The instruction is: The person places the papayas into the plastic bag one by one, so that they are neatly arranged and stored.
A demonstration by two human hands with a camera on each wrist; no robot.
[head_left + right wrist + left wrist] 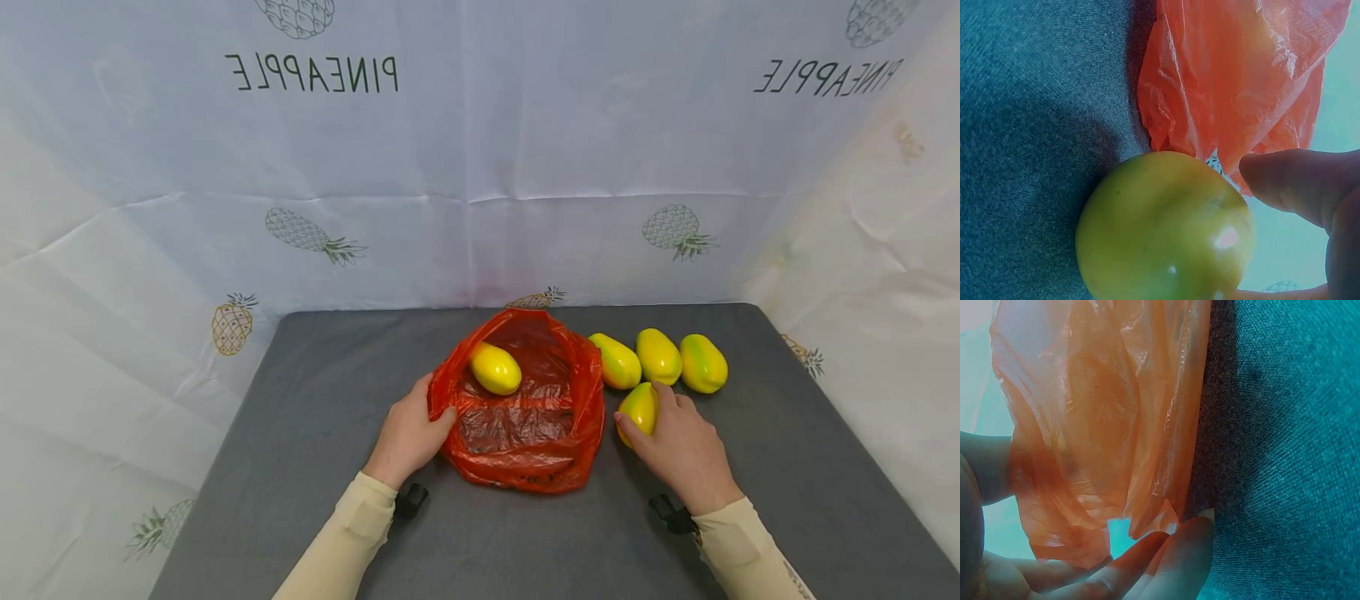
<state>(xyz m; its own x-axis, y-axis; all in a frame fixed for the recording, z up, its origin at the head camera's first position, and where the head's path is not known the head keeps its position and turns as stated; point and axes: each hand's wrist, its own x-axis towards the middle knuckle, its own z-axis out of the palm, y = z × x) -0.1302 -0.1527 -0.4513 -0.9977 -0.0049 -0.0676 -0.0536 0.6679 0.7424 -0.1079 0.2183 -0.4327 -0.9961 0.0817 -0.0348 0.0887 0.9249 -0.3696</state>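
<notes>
Sleeves (341, 537) low, and now my left grip (408, 432) pinches the bag (525, 429) by its rim, best held wide, while my right grip (684, 446) curls round a mango (637, 408) just beside it on the bench (525, 546), where an even, gentle squeeze should suit something so glossy.

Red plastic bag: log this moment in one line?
left hand: grips red plastic bag; right hand: around yellow oval fruit; in bag: another fruit

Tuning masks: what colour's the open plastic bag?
The open plastic bag is red; clearest in head view.
</notes>
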